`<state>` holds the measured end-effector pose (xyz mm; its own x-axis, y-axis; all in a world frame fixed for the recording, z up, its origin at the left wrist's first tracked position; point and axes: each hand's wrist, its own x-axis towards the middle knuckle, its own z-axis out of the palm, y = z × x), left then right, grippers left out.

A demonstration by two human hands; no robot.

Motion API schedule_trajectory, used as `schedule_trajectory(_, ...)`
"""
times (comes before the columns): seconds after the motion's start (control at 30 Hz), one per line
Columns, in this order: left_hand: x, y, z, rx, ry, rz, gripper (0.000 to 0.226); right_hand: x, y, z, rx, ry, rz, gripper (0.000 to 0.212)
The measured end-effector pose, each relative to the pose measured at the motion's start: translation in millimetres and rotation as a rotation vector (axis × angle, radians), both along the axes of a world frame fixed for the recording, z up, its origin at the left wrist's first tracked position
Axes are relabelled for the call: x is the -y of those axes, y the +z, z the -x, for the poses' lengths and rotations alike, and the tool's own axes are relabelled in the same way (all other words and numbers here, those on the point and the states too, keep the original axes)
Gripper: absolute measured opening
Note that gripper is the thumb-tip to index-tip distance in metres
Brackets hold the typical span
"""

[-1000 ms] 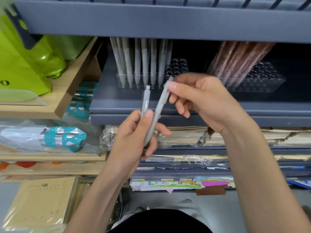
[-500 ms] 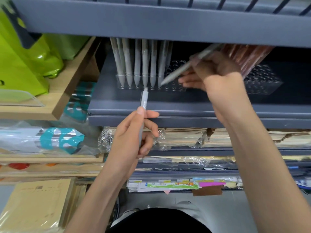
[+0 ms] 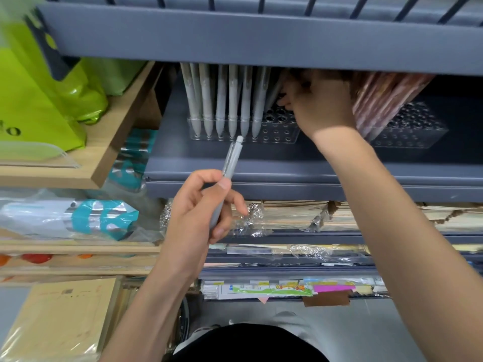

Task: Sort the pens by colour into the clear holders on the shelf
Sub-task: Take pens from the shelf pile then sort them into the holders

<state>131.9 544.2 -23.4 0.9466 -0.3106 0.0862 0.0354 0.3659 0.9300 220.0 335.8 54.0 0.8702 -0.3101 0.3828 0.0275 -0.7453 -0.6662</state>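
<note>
A clear holder on the grey shelf carries a row of several grey pens standing upright. My right hand reaches into the back right of this holder, fingers curled round a grey pen that is mostly hidden and slants down toward the holes. My left hand is below the shelf edge and grips another grey pen, its white end pointing up at the holder's front. A second clear holder to the right holds reddish-brown pens.
The upper shelf's grey front edge hangs low over the pens. Green bags stand on a wooden shelf at left. Wrapped paper stacks and teal packets fill the lower shelves.
My right hand took one grey pen from my left hand, carried it up and moved in behind the left holder. My left hand kept the other pen and tilted it slightly right.
</note>
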Motion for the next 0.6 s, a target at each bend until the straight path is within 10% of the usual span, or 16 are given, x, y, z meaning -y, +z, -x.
schedule_trajectory(0.43,0,-3,-1,0.037,0.214,-0.099,0.015,-1,-1,-8,-0.009,0.002,0.056,0.027)
schedule_trajectory(0.6,0,-4,1,0.044,0.196,-0.012,0.022,-7,-3,25,0.15,0.049,-0.417,0.013)
